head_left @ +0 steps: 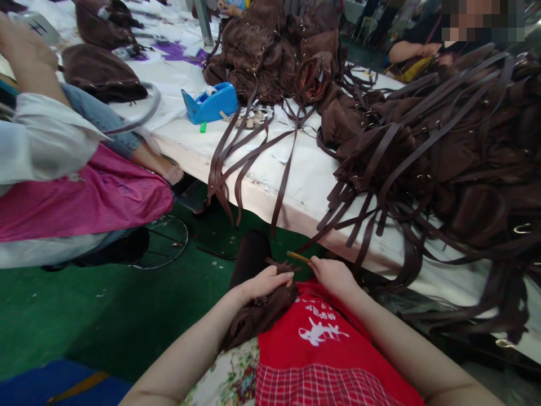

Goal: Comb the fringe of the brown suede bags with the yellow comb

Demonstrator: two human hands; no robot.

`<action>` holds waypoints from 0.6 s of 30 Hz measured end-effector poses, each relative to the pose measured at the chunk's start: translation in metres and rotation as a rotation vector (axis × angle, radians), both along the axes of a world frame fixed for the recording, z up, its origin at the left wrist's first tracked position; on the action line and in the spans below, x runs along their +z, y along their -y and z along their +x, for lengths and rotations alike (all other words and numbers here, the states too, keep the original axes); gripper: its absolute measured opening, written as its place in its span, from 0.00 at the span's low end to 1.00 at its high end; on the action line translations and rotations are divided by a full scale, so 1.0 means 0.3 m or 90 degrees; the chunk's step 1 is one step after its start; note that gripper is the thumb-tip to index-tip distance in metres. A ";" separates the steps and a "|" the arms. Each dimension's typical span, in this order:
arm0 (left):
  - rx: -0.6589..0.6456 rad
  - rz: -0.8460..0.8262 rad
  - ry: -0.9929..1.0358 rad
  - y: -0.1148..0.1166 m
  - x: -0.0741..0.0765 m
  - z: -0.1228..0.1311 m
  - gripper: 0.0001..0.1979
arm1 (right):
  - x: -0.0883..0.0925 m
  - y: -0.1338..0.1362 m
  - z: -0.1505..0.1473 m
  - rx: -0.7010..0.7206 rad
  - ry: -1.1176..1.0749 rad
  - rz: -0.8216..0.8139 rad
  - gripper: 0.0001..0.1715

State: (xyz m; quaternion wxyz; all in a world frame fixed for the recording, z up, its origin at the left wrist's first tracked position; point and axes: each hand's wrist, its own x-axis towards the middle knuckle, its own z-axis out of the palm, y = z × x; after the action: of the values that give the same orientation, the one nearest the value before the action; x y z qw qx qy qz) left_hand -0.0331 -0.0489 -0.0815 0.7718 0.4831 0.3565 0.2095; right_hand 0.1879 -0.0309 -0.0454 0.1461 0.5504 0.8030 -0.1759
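Over my lap, my left hand [269, 282] is closed on a bunch of dark brown leather-like material [260, 316] with fringe strips poking out past the fingers. My right hand [333, 275] pinches one end of a thin yellowish stick-like tool [299, 257], whose other end points left toward the fringe. Its exact kind is too small to make out. A gap separates the two hands. The brown material rests against my red apron [308, 338], and its lower part is partly hidden by my left forearm.
Brown bags [262, 51] with long straps pile on the white table [262, 175]; another heap [443, 129] lies right, straps hanging over the edge. A blue tape dispenser [211, 103] stands near paper scraps. A seated person in a pink apron [105, 197] is left; another person's hand [426, 51] works across.
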 end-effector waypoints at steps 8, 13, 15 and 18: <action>0.227 -0.078 0.114 -0.041 -0.039 -0.079 0.19 | -0.021 -0.021 -0.018 -0.177 -0.539 -0.109 0.20; 0.274 -0.091 0.102 -0.031 -0.033 -0.092 0.17 | -0.005 0.002 -0.130 -0.101 -0.711 -0.318 0.27; 0.307 -0.121 0.057 -0.024 -0.034 -0.097 0.17 | -0.012 0.007 -0.141 -0.070 -0.665 -0.335 0.27; 0.342 -0.143 -0.005 -0.022 -0.040 -0.106 0.23 | -0.015 0.012 -0.130 -0.044 -0.584 -0.351 0.21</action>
State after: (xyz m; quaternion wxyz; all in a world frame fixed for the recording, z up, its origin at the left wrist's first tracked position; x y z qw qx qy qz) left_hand -0.0649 -0.0425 -0.0935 0.7357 0.2841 0.4958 0.3636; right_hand 0.1490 -0.0344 -0.0498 -0.0869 0.3846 0.6897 -0.6074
